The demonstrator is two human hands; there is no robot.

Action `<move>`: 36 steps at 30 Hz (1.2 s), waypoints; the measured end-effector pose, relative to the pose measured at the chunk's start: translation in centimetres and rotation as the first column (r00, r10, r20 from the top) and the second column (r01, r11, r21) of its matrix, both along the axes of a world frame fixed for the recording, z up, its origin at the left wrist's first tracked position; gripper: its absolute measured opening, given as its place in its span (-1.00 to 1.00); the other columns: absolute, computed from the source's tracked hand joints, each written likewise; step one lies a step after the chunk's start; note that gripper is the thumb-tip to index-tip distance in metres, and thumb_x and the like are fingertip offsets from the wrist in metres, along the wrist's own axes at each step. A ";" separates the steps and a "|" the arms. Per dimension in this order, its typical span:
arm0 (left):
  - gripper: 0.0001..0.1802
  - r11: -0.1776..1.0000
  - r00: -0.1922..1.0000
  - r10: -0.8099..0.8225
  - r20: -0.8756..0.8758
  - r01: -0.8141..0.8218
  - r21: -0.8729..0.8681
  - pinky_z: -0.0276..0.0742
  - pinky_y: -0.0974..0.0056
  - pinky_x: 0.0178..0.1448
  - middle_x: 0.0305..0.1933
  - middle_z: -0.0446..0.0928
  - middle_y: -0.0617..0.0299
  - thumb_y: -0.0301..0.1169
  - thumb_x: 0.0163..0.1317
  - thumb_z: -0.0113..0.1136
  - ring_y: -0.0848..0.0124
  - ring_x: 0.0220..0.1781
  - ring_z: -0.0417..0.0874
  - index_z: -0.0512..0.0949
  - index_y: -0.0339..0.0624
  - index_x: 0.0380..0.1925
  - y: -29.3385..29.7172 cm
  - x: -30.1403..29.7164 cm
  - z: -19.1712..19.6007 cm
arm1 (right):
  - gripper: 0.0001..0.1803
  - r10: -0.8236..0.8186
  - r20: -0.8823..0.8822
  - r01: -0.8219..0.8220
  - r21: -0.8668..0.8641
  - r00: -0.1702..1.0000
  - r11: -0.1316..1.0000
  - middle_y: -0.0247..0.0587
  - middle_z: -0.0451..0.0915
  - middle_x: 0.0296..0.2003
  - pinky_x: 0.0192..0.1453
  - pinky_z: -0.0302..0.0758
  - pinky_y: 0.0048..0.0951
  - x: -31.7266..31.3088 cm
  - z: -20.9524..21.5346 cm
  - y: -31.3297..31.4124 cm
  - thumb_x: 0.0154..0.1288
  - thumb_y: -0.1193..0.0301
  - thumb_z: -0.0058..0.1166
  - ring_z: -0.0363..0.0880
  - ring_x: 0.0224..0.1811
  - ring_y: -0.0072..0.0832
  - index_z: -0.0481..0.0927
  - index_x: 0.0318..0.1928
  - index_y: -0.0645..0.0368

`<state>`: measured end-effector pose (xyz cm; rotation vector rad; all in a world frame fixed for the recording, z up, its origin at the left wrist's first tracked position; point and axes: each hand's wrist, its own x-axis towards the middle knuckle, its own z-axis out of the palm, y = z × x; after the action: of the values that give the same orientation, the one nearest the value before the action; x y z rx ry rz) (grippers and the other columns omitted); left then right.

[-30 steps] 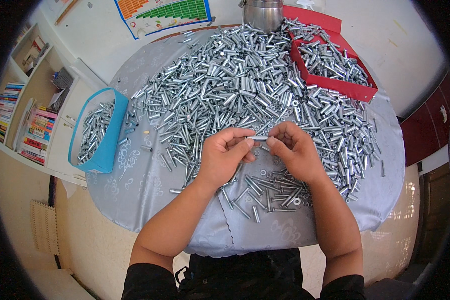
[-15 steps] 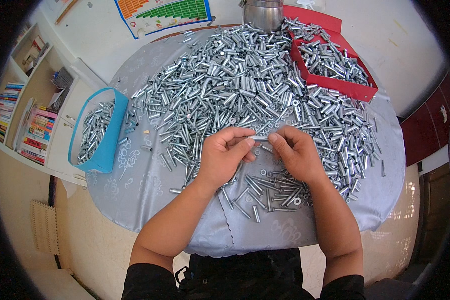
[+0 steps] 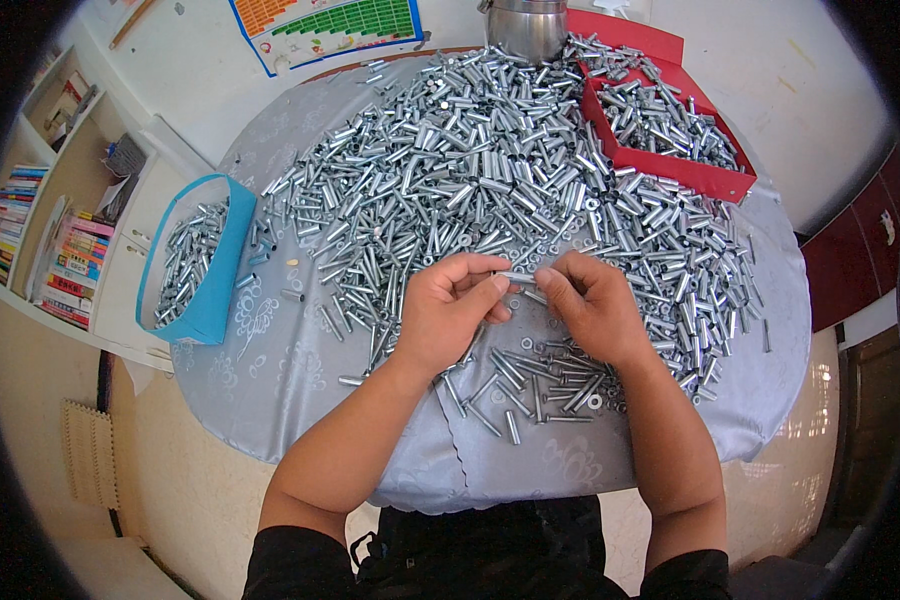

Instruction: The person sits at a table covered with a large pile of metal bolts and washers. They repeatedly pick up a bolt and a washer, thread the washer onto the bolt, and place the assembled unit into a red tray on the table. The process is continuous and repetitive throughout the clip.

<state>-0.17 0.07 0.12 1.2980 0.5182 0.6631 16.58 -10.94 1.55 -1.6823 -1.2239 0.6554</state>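
Note:
Over the front of a big heap of silver bolts and metal sleeves point(image 3: 440, 170), my two hands meet at one small part. My left hand point(image 3: 442, 312) is closed, pinching the left end of a silver bolt point(image 3: 517, 277) between thumb and fingers. At its other end, the thumb and fingertips of my right hand point(image 3: 598, 305) grip the same bolt. It lies nearly level, and its ends are hidden by my fingers. Below and between my wrists, several long thin bolts point(image 3: 538, 397) lie scattered, with a flat washer point(image 3: 595, 402) beside them.
A red box point(image 3: 670, 172) of metal parts stands at the back right, a light blue bin point(image 3: 210, 305) of similar parts at the left. Behind the heap is a steel pot point(image 3: 526, 30). A grey patterned cloth point(image 3: 310, 400) covers the round table; a bookshelf point(image 3: 45, 250) stands at far left.

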 end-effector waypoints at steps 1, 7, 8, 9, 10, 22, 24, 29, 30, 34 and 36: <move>-0.80 1.000 1.000 0.002 -0.007 -0.002 0.004 0.58 0.45 -0.33 -0.28 0.68 0.13 -0.53 0.31 0.17 0.53 -0.42 0.64 0.59 -0.32 -0.08 0.0 0.0 0.0 | -0.78 0.005 0.042 -0.003 -0.057 0.999 0.998 -0.28 0.60 -0.46 -0.31 0.47 -0.51 0.1 0.2 0.0 0.33 0.34 0.19 0.52 -0.45 -0.61 0.58 -0.27 0.28; -0.80 1.000 1.000 -0.006 0.005 0.006 0.007 0.57 0.45 -0.33 -0.28 0.67 0.13 -0.53 0.31 0.17 0.53 -0.42 0.64 0.59 -0.32 -0.08 0.0 0.0 -0.1 | -0.77 0.015 -0.005 -0.014 0.127 1.000 0.992 -0.25 0.56 -0.52 -0.33 0.46 -0.48 -0.4 -0.5 0.1 0.33 0.34 0.19 0.50 -0.47 -0.59 0.58 -0.27 0.30; -0.80 1.000 1.000 -0.008 -0.001 0.008 0.013 0.57 0.45 -0.33 -0.28 0.67 0.13 -0.53 0.31 0.17 0.53 -0.42 0.64 0.59 -0.32 -0.08 0.0 0.0 -0.1 | -0.77 0.021 0.013 -0.022 0.066 1.000 0.998 -0.25 0.56 -0.52 -0.34 0.46 -0.48 -0.2 -0.4 0.0 0.33 0.34 0.19 0.50 -0.48 -0.58 0.58 -0.27 0.30; -0.79 1.000 1.000 -0.008 -0.007 0.008 0.017 0.58 0.45 -0.32 -0.27 0.67 0.13 -0.53 0.31 0.16 0.52 -0.41 0.65 0.59 -0.32 -0.07 0.0 0.1 0.0 | -0.77 0.029 0.031 -0.029 0.004 0.999 1.000 -0.25 0.56 -0.52 -0.34 0.46 -0.48 0.0 -0.2 -0.1 0.32 0.34 0.19 0.50 -0.48 -0.58 0.58 -0.27 0.30; -0.79 1.000 1.000 -0.009 -0.013 0.009 0.020 0.59 0.44 -0.31 -0.27 0.68 0.13 -0.53 0.31 0.15 0.51 -0.41 0.65 0.59 -0.33 -0.07 0.0 0.1 0.0 | -0.77 0.037 0.048 -0.034 -0.058 0.998 0.998 -0.25 0.56 -0.52 -0.35 0.46 -0.48 0.2 -0.1 -0.1 0.32 0.34 0.18 0.50 -0.49 -0.58 0.58 -0.26 0.30; -0.78 0.998 0.998 -0.045 -0.051 0.047 0.032 0.57 0.44 -0.29 -0.30 0.66 0.18 -0.53 0.31 0.17 0.51 -0.41 0.65 0.59 -0.33 -0.07 -0.2 0.2 -0.4 | -0.79 0.039 -0.112 -0.022 0.151 0.993 0.988 -0.29 0.56 -0.52 -0.40 0.42 -0.53 -0.6 -0.9 0.3 0.29 0.37 0.22 0.46 -0.50 -0.64 0.58 -0.22 0.28; -0.79 0.997 0.997 -0.060 -0.054 0.062 0.049 0.57 0.44 -0.29 -0.30 0.66 0.19 -0.53 0.31 0.17 0.52 -0.41 0.65 0.59 -0.33 -0.07 -0.3 0.1 -0.5 | -0.79 0.067 -0.065 -0.059 0.109 0.996 0.992 -0.31 0.56 -0.52 -0.40 0.41 -0.54 -0.3 -1.0 0.2 0.29 0.38 0.22 0.46 -0.50 -0.64 0.59 -0.21 0.29; -0.79 0.996 0.995 -0.061 -0.074 0.066 0.062 0.56 0.44 -0.30 -0.31 0.65 0.19 -0.54 0.32 0.16 0.52 -0.40 0.65 0.59 -0.33 -0.07 -0.2 0.0 -0.3 | -0.77 0.069 -0.174 -0.065 0.026 0.982 0.998 -0.33 0.55 -0.52 -0.39 0.43 -0.56 -0.2 -0.9 0.2 0.27 0.41 0.24 0.49 -0.48 -0.64 0.57 -0.15 0.28; -0.79 0.996 0.996 -0.059 -0.066 0.063 0.056 0.56 0.44 -0.30 -0.32 0.65 0.20 -0.54 0.32 0.15 0.52 -0.40 0.65 0.59 -0.33 -0.06 -0.2 0.0 -0.3 | -0.77 0.048 -0.260 -0.044 0.020 0.964 0.999 -0.33 0.55 -0.52 -0.38 0.43 -0.56 -0.4 -0.7 0.3 0.27 0.41 0.24 0.49 -0.48 -0.64 0.57 -0.14 0.28; -0.79 0.999 0.998 -0.045 -0.052 0.047 0.026 0.56 0.44 -0.30 -0.30 0.66 0.18 -0.53 0.33 0.15 0.51 -0.40 0.65 0.58 -0.32 -0.05 -0.2 0.0 -0.2 | -0.76 0.037 -0.282 0.006 0.150 0.959 0.989 -0.33 0.57 -0.49 -0.38 0.44 -0.58 -0.9 -0.7 0.5 0.30 0.43 0.22 0.50 -0.47 -0.64 0.55 -0.11 0.29; -0.79 0.999 0.998 -0.041 -0.048 0.042 0.017 0.56 0.44 -0.30 -0.28 0.66 0.16 -0.53 0.33 0.15 0.51 -0.40 0.65 0.58 -0.32 -0.05 -0.2 0.1 -0.2 | -0.76 0.078 -0.352 -0.032 0.137 0.933 0.990 -0.32 0.58 -0.45 -0.38 0.44 -0.58 -0.3 -1.2 0.4 0.31 0.44 0.20 0.51 -0.46 -0.65 0.54 -0.09 0.30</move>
<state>-0.03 -0.17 -0.03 1.3404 0.5236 0.6051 16.26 -10.51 0.31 -1.3536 -1.0305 0.8559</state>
